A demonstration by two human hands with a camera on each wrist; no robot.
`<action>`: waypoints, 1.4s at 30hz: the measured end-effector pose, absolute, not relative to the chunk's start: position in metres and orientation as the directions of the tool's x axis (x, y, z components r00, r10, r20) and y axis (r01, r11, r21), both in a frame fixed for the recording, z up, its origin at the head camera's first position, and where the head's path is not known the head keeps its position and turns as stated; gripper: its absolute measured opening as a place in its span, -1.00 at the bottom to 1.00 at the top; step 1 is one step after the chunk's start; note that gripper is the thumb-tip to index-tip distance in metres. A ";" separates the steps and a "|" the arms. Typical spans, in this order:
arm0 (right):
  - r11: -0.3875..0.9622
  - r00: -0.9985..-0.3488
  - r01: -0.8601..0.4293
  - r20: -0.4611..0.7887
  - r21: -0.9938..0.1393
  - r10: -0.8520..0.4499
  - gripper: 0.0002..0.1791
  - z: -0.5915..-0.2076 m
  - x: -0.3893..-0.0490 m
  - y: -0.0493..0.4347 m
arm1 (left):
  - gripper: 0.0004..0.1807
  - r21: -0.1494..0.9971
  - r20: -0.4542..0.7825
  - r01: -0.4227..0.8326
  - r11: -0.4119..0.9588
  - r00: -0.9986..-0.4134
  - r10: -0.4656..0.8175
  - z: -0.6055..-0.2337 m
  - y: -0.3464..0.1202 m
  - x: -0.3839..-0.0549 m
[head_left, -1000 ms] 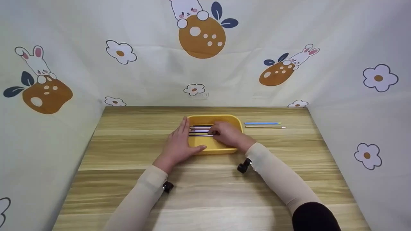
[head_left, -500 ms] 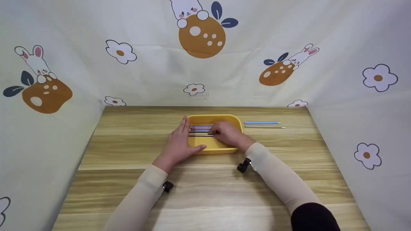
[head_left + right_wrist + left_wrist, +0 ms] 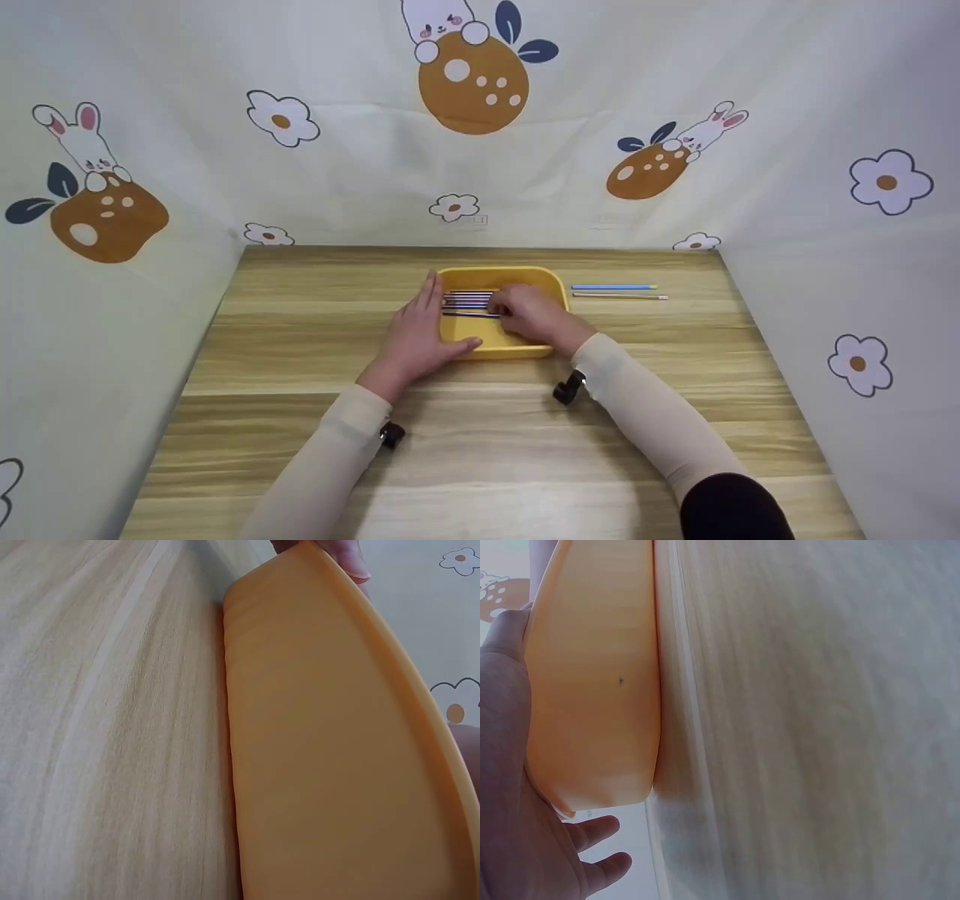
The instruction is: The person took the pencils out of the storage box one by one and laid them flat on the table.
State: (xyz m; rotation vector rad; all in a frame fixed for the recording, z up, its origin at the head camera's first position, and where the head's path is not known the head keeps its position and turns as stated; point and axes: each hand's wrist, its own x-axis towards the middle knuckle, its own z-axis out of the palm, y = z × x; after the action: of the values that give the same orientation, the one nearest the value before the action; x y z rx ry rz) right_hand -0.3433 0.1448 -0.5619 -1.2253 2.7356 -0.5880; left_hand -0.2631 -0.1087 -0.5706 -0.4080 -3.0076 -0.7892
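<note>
Head view: a yellow box (image 3: 517, 351) is placed by the far edge of the surface (image 3: 480, 450), around mid-width; several pencils (image 3: 469, 301) are contained, the nearest one set apart from the row. The box's left end is touched by the left hand (image 3: 411, 341), grip spread, fingers straight, thumb laid over the near rim. The right hand (image 3: 529, 311) is lowered inside, fingers curled over the pencils; whether any is pinched cannot be told. A blue pencil (image 3: 613, 286) and a yellow pencil (image 3: 619, 296) are laid parallel, right of the box; wide room is left toward the right edge.

Left wrist view: an outer box wall is bordered by broad surface.

Right wrist view: another wall is shown, likewise bordered.
</note>
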 end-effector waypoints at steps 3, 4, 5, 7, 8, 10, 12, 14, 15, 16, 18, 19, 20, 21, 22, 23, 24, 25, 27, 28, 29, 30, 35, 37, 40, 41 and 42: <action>0.608 -0.676 -0.699 0.072 -0.376 -0.733 -0.71 -0.561 -0.343 0.145 | 0.51 0.486 0.075 0.253 0.837 -0.966 0.249 -0.570 -0.108 -0.263; 0.608 -0.677 -0.697 0.069 -0.381 -0.733 -0.70 -0.560 -0.343 0.146 | 0.51 0.484 0.074 0.253 0.837 -0.966 0.249 -0.570 -0.108 -0.263; 0.608 -0.678 -0.693 0.065 -0.388 -0.732 -0.70 -0.560 -0.343 0.146 | 0.52 0.485 0.074 0.254 0.837 -0.966 0.250 -0.570 -0.108 -0.262; 0.602 -0.677 -0.688 0.062 -0.405 -0.733 -0.69 -0.558 -0.343 0.146 | 0.52 0.489 0.073 0.251 0.836 -0.966 0.247 -0.570 -0.108 -0.262; 0.600 -0.677 -0.686 0.058 -0.413 -0.734 -0.69 -0.558 -0.343 0.146 | 0.52 0.489 0.072 0.250 0.836 -0.966 0.247 -0.570 -0.108 -0.262; 0.596 -0.677 -0.681 0.056 -0.425 -0.734 -0.69 -0.555 -0.344 0.146 | 0.52 0.494 0.069 0.247 0.834 -0.967 0.246 -0.570 -0.108 -0.262; 0.588 -0.673 -0.681 0.056 -0.435 -0.738 -0.70 -0.552 -0.345 0.147 | 0.52 0.497 0.069 0.245 0.832 -0.968 0.243 -0.571 -0.108 -0.262; 0.578 -0.666 -0.683 0.054 -0.447 -0.744 -0.70 -0.547 -0.345 0.148 | 0.52 0.498 0.068 0.243 0.832 -0.968 0.241 -0.571 -0.107 -0.263; 0.572 -0.661 -0.684 0.054 -0.453 -0.748 -0.71 -0.544 -0.345 0.149 | 0.51 0.501 0.068 0.242 0.831 -0.968 0.241 -0.571 -0.107 -0.263; 0.563 -0.654 -0.688 0.055 -0.458 -0.755 -0.71 -0.542 -0.345 0.150 | 0.51 0.502 0.070 0.241 0.831 -0.968 0.239 -0.570 -0.107 -0.263; 0.550 -0.641 -0.694 0.051 -0.464 -0.766 -0.72 -0.537 -0.345 0.152 | 0.51 0.506 0.070 0.241 0.828 -0.969 0.239 -0.570 -0.107 -0.262; 0.547 -0.636 -0.697 0.048 -0.464 -0.770 -0.72 -0.534 -0.345 0.153 | 0.51 0.507 0.068 0.240 0.828 -0.969 0.239 -0.570 -0.107 -0.262; 0.545 -0.632 -0.701 0.047 -0.460 -0.774 -0.72 -0.533 -0.345 0.155 | 0.51 0.508 0.067 0.240 0.827 -0.969 0.240 -0.570 -0.107 -0.262; 0.544 -0.629 -0.705 0.046 -0.455 -0.776 -0.72 -0.531 -0.345 0.157 | 0.51 0.508 0.066 0.239 0.827 -0.969 0.239 -0.570 -0.107 -0.262; 0.535 -0.620 -0.716 0.055 -0.448 -0.783 -0.71 -0.529 -0.345 0.158 | 0.51 0.509 0.066 0.237 0.827 -0.969 0.237 -0.570 -0.107 -0.262; 0.526 -0.611 -0.726 0.064 -0.443 -0.789 -0.71 -0.527 -0.345 0.160 | 0.51 0.508 0.066 0.237 0.828 -0.969 0.237 -0.570 -0.107 -0.262; 0.513 -0.600 -0.738 0.078 -0.439 -0.797 -0.70 -0.525 -0.345 0.161 | 0.51 0.503 0.063 0.234 0.832 -0.970 0.235 -0.569 -0.107 -0.262; 0.497 -0.586 -0.751 0.092 -0.434 -0.805 -0.70 -0.523 -0.345 0.163 | 0.51 0.501 0.062 0.233 0.833 -0.970 0.235 -0.569 -0.107 -0.262; 0.467 -0.561 -0.772 0.115 -0.432 -0.820 -0.70 -0.519 -0.345 0.166 | 0.52 0.498 0.062 0.234 0.835 -0.970 0.235 -0.569 -0.107 -0.262; 0.454 -0.550 -0.777 0.121 -0.436 -0.826 -0.70 -0.517 -0.344 0.167 | 0.52 0.499 0.063 0.235 0.834 -0.970 0.236 -0.570 -0.107 -0.262; 0.450 -0.548 -0.775 0.118 -0.443 -0.828 -0.69 -0.515 -0.344 0.168 | 0.52 0.500 0.063 0.237 0.833 -0.969 0.238 -0.570 -0.107 -0.262; 0.453 -0.552 -0.767 0.107 -0.455 -0.827 -0.69 -0.514 -0.343 0.169 | 0.52 0.501 0.064 0.239 0.832 -0.969 0.240 -0.570 -0.108 -0.262; 0.504 -0.596 -0.708 0.036 -0.494 -0.802 -0.66 -0.506 -0.341 0.174 | 0.52 0.497 0.062 0.237 0.835 -0.969 0.239 -0.570 -0.110 -0.261; 0.520 -0.610 -0.699 0.028 -0.491 -0.792 -0.65 -0.503 -0.340 0.178 | 0.52 0.491 0.058 0.233 0.839 -0.970 0.236 -0.570 -0.110 -0.262; 0.529 -0.620 -0.701 0.041 -0.478 -0.784 -0.66 -0.500 -0.338 0.186 | 0.53 0.499 0.056 0.230 0.836 -0.971 0.233 -0.570 -0.109 -0.262; 0.531 -0.622 -0.704 0.047 -0.472 -0.782 -0.67 -0.499 -0.337 0.189 | 0.54 0.501 0.054 0.229 0.835 -0.971 0.234 -0.570 -0.108 -0.262; 0.537 -0.627 -0.703 0.049 -0.467 -0.778 -0.68 -0.498 -0.336 0.192 | 0.54 0.502 0.051 0.229 0.834 -0.970 0.236 -0.570 -0.107 -0.262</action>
State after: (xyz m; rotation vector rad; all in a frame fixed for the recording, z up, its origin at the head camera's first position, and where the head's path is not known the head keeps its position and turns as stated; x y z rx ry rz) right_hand -0.3356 0.1921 -0.4978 -1.2665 2.6065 -0.6795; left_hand -0.2625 -0.1073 -0.5699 -0.3834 -3.0206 -0.8243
